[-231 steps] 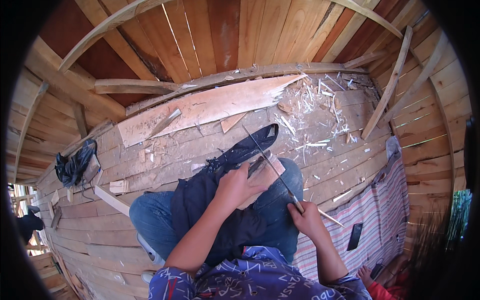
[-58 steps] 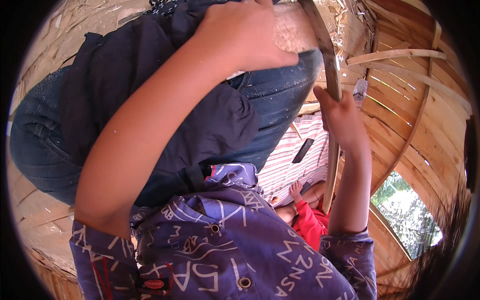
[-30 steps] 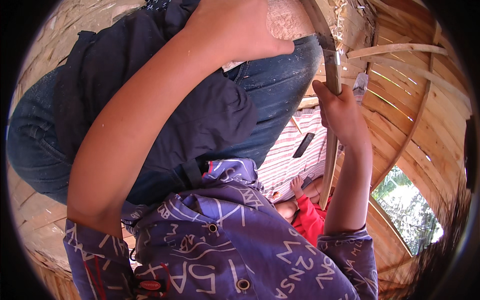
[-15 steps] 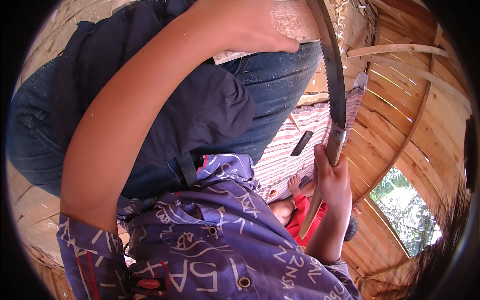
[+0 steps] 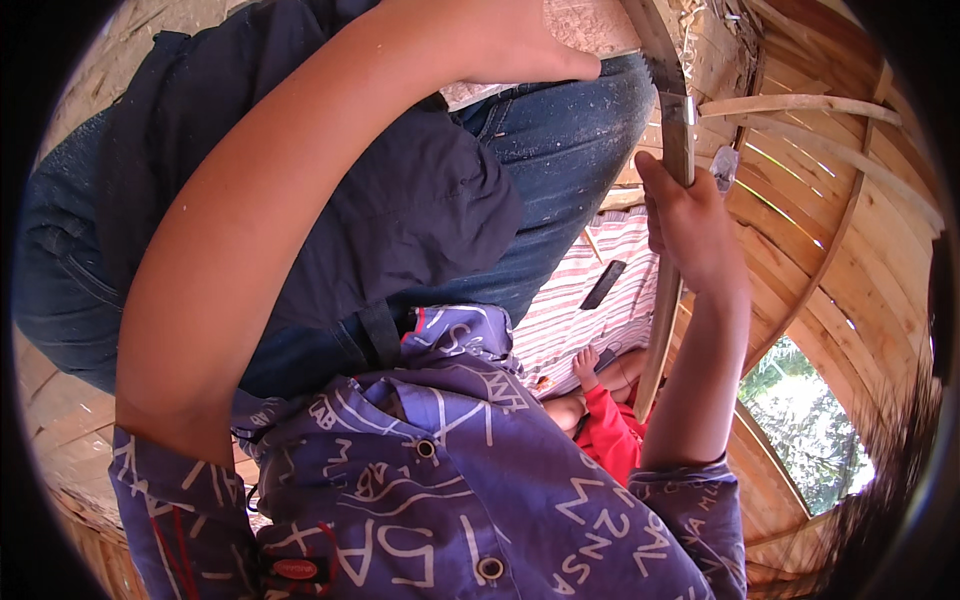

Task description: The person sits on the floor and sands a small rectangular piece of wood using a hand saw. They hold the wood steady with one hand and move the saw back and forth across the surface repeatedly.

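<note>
A curved hand saw [image 5: 665, 320] with a long wooden handle is in my right hand [image 5: 697, 225], whose fingers are wrapped round the handle. Its toothed blade lies against the right end of a pale piece of wood [image 5: 600, 28] at the top edge of the view. My left hand [image 5: 510, 42] bears on that wood, thumb along its near edge; the other fingers are hidden or out of view. The wood lies over my knee, in dusty blue jeans [image 5: 560, 150]. The far end of the blade is cut off by the frame.
Another person in a red top [image 5: 612, 435] sits close by on the right, one hand near a striped cloth [image 5: 590, 315]. A dark flat object [image 5: 603, 286] lies on that cloth. Curved wooden strips [image 5: 800, 103] and a plank wall [image 5: 850, 240] with an opening stand at the right.
My right hand has pushed the saw up and away, so much less of the blade shows below the wood. My left hand stays on the wood, slightly higher in view.
</note>
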A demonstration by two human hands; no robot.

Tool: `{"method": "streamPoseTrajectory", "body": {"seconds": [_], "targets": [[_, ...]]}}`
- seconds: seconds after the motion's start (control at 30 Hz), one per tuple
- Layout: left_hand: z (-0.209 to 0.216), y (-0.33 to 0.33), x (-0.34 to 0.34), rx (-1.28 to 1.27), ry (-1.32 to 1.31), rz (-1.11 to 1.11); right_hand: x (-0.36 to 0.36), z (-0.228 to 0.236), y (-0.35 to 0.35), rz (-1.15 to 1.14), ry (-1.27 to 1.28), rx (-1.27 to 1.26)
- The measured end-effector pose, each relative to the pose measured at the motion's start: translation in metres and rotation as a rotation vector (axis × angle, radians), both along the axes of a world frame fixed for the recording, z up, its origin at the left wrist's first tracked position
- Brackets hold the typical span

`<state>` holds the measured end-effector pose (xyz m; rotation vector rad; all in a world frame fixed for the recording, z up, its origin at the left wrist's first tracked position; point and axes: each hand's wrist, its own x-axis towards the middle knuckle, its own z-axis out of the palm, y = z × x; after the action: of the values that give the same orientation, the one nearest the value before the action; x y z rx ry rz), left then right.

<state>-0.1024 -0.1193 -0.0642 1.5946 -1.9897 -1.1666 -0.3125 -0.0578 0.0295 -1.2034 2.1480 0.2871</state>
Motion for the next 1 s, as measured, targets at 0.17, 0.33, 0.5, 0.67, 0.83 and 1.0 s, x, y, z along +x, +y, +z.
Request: {"method": "streamPoseTrajectory", "body": {"seconds": [0.17, 0.33, 0.5, 0.67, 0.83, 1.0], "targets": [[0.004, 0.002, -0.003, 0.040, -0.057, 0.022, -0.014, 0.016, 0.038, -0.021, -0.040, -0.021], [0.003, -0.005, -0.003, -0.003, 0.023, -0.043, -0.027, 0.052, 0.088, -0.171, -0.069, 0.008], [0.000, -0.003, 0.003, 0.013, 0.012, -0.044, -0.023, 0.049, 0.071, -0.118, -0.015, 0.020], [-0.003, 0.000, -0.002, -0.020, 0.055, -0.018, -0.020, 0.027, 0.036, -0.005, 0.103, 0.004], [-0.005, -0.003, -0.002, 0.023, -0.025, -0.023, -0.003, -0.004, -0.008, -0.003, 0.021, -0.010], [-0.002, -0.003, 0.001, -0.020, -0.037, 0.001, -0.008, -0.002, -0.001, 0.029, -0.101, 0.023]]}}
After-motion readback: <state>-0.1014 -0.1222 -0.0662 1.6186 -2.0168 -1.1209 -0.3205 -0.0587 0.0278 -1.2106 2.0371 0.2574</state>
